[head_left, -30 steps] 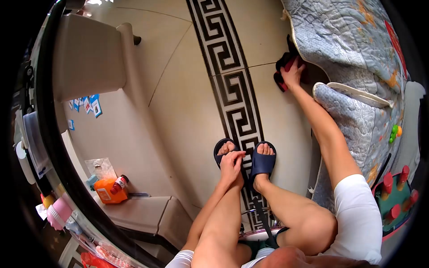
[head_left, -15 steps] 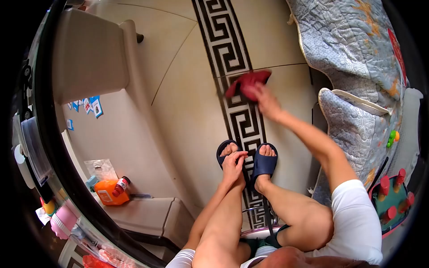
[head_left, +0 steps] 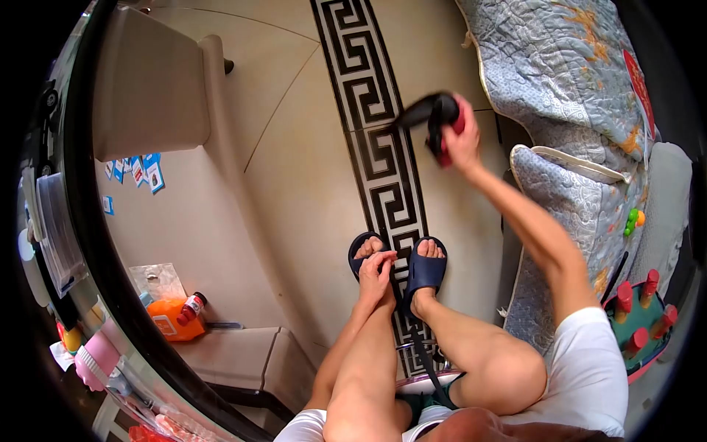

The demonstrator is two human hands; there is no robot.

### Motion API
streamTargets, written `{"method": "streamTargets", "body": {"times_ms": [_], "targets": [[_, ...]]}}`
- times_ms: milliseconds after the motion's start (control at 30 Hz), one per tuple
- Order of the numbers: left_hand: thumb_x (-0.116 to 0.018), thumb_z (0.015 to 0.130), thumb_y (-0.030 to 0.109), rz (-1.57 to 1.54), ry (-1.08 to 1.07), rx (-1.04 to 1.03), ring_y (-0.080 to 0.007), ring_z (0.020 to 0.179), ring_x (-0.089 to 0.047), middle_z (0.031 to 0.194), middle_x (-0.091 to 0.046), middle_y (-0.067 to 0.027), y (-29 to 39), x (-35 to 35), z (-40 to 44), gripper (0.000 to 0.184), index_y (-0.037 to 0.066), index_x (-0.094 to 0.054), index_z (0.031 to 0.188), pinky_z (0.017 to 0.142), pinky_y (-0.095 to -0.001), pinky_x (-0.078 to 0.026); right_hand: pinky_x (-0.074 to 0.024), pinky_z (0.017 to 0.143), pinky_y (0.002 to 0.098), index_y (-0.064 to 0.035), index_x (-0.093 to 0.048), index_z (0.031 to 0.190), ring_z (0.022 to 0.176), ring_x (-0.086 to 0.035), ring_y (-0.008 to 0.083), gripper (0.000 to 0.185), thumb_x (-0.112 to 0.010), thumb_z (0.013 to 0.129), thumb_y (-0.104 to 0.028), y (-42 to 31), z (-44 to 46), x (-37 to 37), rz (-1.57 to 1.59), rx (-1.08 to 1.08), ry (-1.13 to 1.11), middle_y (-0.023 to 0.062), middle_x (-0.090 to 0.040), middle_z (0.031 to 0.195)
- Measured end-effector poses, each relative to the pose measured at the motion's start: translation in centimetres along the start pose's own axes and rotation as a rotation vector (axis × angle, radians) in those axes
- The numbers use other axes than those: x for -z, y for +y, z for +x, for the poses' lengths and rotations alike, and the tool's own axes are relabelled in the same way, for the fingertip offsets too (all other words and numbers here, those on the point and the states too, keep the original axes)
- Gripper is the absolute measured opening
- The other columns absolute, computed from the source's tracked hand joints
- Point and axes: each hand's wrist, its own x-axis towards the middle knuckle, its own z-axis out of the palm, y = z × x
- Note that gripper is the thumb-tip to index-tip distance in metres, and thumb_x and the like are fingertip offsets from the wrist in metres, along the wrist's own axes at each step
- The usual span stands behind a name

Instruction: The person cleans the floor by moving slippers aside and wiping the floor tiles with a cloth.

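Note:
My right hand [head_left: 462, 144], stretched out over the floor, is closed around a red-and-black thing [head_left: 434, 118]. Motion smears it; a long black part sticks out to the left and red shows by my fingers, but its exact kind is unclear. My left hand [head_left: 376, 271] hangs over my left foot and its dark blue slipper [head_left: 355, 250]. Its fingers are loosely bent and somewhat apart, with nothing visible in them. The other dark blue slipper [head_left: 426, 276] is on my right foot.
Beige floor tiles [head_left: 294, 162] carry a black key-pattern strip [head_left: 383, 155]. On the left stands a beige sofa [head_left: 228, 243] with small cards [head_left: 153, 173] and an orange container [head_left: 177, 320]. At right are a grey-blue quilted cover [head_left: 567, 96] and a green stool with red-tipped legs [head_left: 637, 324].
My right hand has moved slightly right and up, and turned the thing so its black side shows instead of mostly red. My left hand stays by my foot. The view has shifted slightly.

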Motion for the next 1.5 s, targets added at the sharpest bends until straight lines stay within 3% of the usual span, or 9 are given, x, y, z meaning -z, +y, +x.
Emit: {"method": "streamTargets", "body": {"times_ms": [133,200,400,567,867,1100,1267,1367,1500], "targets": [[-0.055,0.090,-0.001,0.046,-0.032,-0.043,-0.0181,0.079,-0.066,0.086,-0.069,-0.0079,0.9,0.7,0.1,0.017,0.002,-0.068,0.101,0.075,-0.0284,-0.051,-0.0398,0.104,0.0456,-0.0112,-0.051,0.133,0.123,-0.049,0.0377,0.061,-0.070,0.075,-0.015,4.5,8.7,-1.2,-0.346,-0.025,-0.175,0.0183,-0.052,0.132],[-0.056,0.089,-0.001,0.052,-0.044,-0.036,-0.0185,0.079,-0.066,0.086,-0.069,-0.0081,1.2,0.9,0.3,0.017,0.002,-0.068,0.101,0.075,-0.0287,-0.050,-0.0385,0.104,0.0545,-0.0189,-0.049,0.136,0.131,-0.039,0.0383,0.066,-0.075,0.074,-0.023,3.7,9.7,-2.5,-0.915,-0.127,-0.337,0.0150,-0.043,0.141],[-0.055,0.089,-0.002,0.009,-0.059,-0.016,-0.0194,0.080,-0.065,0.087,-0.069,-0.0088,0.9,1.1,0.4,0.017,0.001,-0.068,0.100,0.076,-0.0292,-0.050,-0.0409,0.098,0.0605,-0.0224,-0.047,0.135,0.132,-0.036,0.0383,0.069,-0.077,0.073,-0.026,10.5,12.6,-5.0,-0.866,0.207,-0.442,0.0128,-0.040,0.142],[-0.054,0.090,-0.002,-0.019,-0.055,0.038,-0.0163,0.080,-0.066,0.088,-0.069,-0.0089,1.2,0.8,0.5,0.019,-0.001,-0.068,0.103,0.076,-0.0272,-0.052,-0.0483,0.095,0.0469,-0.0129,-0.053,0.126,0.121,-0.045,0.0379,0.062,-0.078,0.071,-0.028,7.2,7.8,-3.1,-0.929,0.229,-0.592,0.0138,-0.051,0.126],[-0.055,0.088,0.003,-0.020,0.003,-0.013,-0.0195,0.076,-0.066,0.083,-0.069,-0.0062,0.3,0.4,0.5,0.018,0.005,-0.068,0.099,0.073,-0.0300,-0.047,-0.0483,0.095,0.0499,-0.0118,-0.051,0.124,0.121,-0.046,0.0411,0.063,-0.078,0.067,-0.015,2.8,-15.0,3.1,-0.720,-0.042,-0.973,0.0175,-0.048,0.129],[-0.056,0.088,0.002,-0.068,0.012,-0.017,-0.0199,0.075,-0.065,0.082,-0.067,-0.0061,-0.2,0.2,-0.2,0.017,0.004,-0.068,0.099,0.073,-0.0299,-0.045,-0.0494,0.081,0.0485,-0.0125,-0.054,0.111,0.098,-0.056,0.0372,0.048,-0.064,0.065,0.001,-2.4,-1.1,-0.6,-0.546,0.237,-0.503,0.0147,-0.056,0.102],[-0.056,0.089,0.002,-0.083,-0.015,0.014,-0.0202,0.077,-0.065,0.084,-0.068,-0.0067,0.1,0.5,0.0,0.016,0.004,-0.068,0.099,0.073,-0.0296,-0.045,-0.0490,0.095,0.0437,-0.0155,-0.049,0.131,0.118,-0.051,0.0339,0.065,-0.066,0.071,0.000,1.0,12.4,-4.4,-0.716,0.370,-0.452,0.0124,-0.050,0.131],[-0.056,0.088,0.001,-0.091,-0.011,0.026,-0.0203,0.077,-0.065,0.085,-0.068,-0.0071,0.5,0.8,0.1,0.016,0.003,-0.068,0.099,0.073,-0.0297,-0.045,-0.0468,0.098,0.0470,-0.0180,-0.041,0.141,0.123,-0.047,0.0378,0.069,-0.058,0.078,0.003,7.0,14.8,-4.9,-1.046,-0.016,-0.528,0.0130,-0.041,0.142],[-0.054,0.089,-0.004,-0.052,-0.041,0.012,-0.0175,0.081,-0.065,0.089,-0.068,-0.0096,0.4,1.1,0.3,0.019,-0.002,-0.068,0.101,0.076,-0.0276,-0.051,-0.0473,0.094,0.0499,-0.0065,-0.039,0.139,0.115,-0.050,0.0440,0.063,-0.058,0.079,-0.001,11.8,11.2,-1.4,-1.043,-0.011,-0.420,0.0223,-0.042,0.136]]}}
